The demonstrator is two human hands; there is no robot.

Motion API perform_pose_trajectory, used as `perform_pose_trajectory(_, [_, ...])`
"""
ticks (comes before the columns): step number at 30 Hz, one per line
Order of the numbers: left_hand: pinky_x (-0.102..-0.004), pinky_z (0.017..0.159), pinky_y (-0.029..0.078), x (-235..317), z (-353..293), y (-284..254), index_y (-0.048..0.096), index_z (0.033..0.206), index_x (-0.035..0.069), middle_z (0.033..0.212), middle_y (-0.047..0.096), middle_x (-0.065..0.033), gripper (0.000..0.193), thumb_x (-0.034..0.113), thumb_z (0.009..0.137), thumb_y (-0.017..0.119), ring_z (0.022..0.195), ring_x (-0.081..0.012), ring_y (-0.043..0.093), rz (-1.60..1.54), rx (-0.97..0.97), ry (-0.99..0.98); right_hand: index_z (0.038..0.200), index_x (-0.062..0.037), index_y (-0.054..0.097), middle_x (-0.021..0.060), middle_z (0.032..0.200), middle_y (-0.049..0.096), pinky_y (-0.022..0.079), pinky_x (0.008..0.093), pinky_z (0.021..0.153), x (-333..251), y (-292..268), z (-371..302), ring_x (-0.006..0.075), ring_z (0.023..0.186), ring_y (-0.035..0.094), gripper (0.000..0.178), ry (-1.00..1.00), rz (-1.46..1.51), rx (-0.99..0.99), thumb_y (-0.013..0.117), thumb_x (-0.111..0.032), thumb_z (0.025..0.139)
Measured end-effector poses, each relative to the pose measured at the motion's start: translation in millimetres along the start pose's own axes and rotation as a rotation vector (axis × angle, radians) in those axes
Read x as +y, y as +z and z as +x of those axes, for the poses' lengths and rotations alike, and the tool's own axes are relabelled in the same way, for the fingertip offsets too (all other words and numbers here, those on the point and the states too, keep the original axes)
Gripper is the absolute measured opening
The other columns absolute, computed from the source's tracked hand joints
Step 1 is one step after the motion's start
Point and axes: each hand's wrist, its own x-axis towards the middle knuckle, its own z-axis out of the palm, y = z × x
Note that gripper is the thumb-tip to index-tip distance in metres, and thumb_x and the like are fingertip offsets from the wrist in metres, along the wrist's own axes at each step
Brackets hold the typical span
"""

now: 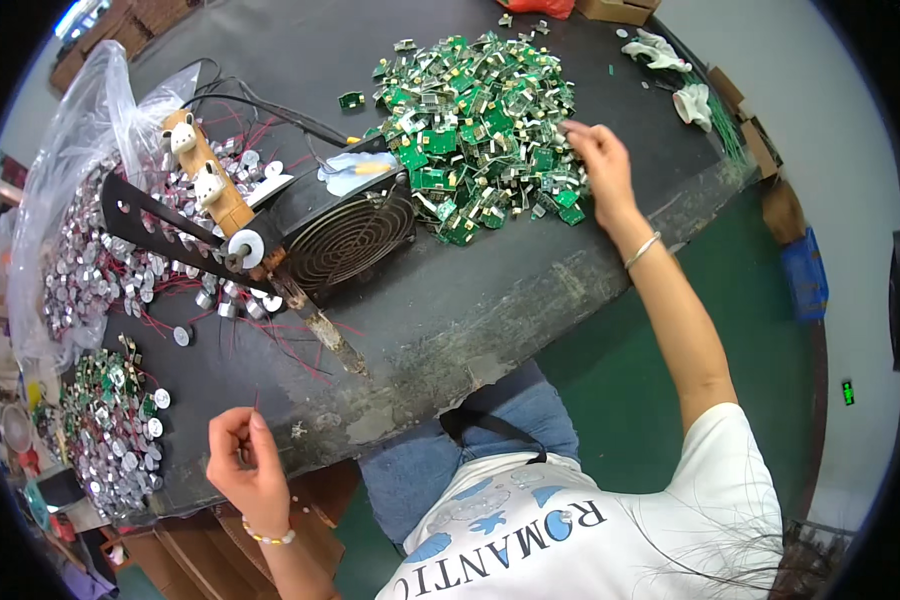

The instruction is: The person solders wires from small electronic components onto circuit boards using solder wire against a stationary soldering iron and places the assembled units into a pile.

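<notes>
Dark hair (812, 566), right hand (604, 165) far forward

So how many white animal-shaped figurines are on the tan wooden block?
2: one white animal-shaped figurine at the far end of the tan wooden block, the other nearer its middle.

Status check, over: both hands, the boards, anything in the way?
Left hand pinched, hold unclear. Right hand at right side of green circuit-board heap, hold unclear. Black fan between left hand and heap.

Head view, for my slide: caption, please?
Right hand at piled green circuit boards, left hand by the table's edge.
</notes>
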Motion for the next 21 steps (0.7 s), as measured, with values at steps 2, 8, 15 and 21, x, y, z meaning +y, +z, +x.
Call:
perform_pose_trajectory(2, [-0.0186, 0.047, 0.023, -2.0, -3.8, 5.0, 0.059, 0.087, 0.001, 0.065, 0.049, 0.0059, 0.005, 0.005, 0.090, 0.059, 0.054, -0.0003, 0.034, 0.007, 0.038, -0.007, 0.079, -0.0029, 0.054, 0.0081, 0.106, 0.067, 0.043, 0.0241, 0.078, -15.3, 29.4, -31.4, 0.0079, 0.083, 0.053, 0.014, -0.016, 0.089, 0.056, 0.062, -0.010, 0.089])
perform_pose_trajectory(8, [-0.0195, 0.047, 0.023, -1.3, 1.5, 15.3, 0.060, 0.091, 0.000, 0.065, 0.050, 0.0052, 0.004, 0.003, 0.090, 0.058, 0.052, -0.0014, 0.033, 0.039, 0.067, 0.122, 0.086, -0.0035, 0.056, -0.0036, 0.086, 0.054, 0.033, 0.0200, 0.061, -42.8, 70.7, -80.9, 0.0022, 0.071, 0.036, 0.014, -0.036, 0.310, 0.212, 0.059, -0.015, 0.093])
perform_pose_trajectory(15, [-0.0205, 0.046, 0.025, -1.6, 8.7, 15.4, 0.061, 0.096, 0.001, 0.065, 0.053, 0.0034, 0.007, 0.003, 0.089, 0.059, 0.052, -0.0017, 0.034, 0.009, 0.089, 0.084, 0.076, -0.0054, 0.043, 0.0117, 0.113, 0.051, 0.039, 0.0288, 0.085, -52.7, 99.9, -112.3, 0.0147, 0.096, 0.046, 0.024, -0.217, 0.129, 0.151, 0.062, -0.013, 0.090])
perform_pose_trajectory(21, [-0.0215, 0.046, 0.030, -12.8, 9.3, 24.5, 0.062, 0.091, 0.001, 0.066, 0.054, 0.0000, 0.004, 0.003, 0.088, 0.062, 0.051, -0.0054, 0.039, 0.172, 0.145, 0.141, 0.081, -0.0038, 0.049, 0.0145, 0.117, 0.051, 0.039, 0.0317, 0.088, -73.3, 110.7, -126.5, 0.0189, 0.100, 0.047, 0.015, -0.430, 0.052, -0.035, 0.053, -0.014, 0.091])
